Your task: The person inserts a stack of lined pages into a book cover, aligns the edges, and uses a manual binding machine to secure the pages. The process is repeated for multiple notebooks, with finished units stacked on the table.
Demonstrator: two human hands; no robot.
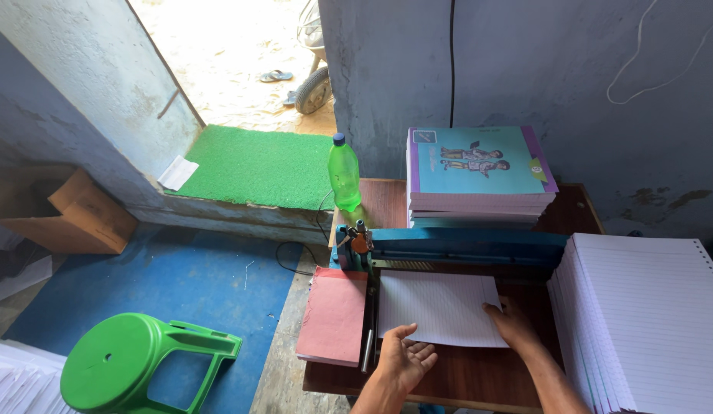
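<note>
Two open hands, left hand (405, 359) and right hand (512, 325), press flat on ruled paper (441, 309).

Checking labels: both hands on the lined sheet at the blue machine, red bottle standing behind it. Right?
Not quite: the head view shows a green bottle, not red. The left hand and right hand do rest on the lined sheet at the blue machine.

A green bottle (344, 172) stands near stacked books (479, 172); a green stool (134, 364) lies on the blue floor (180, 280).
</note>
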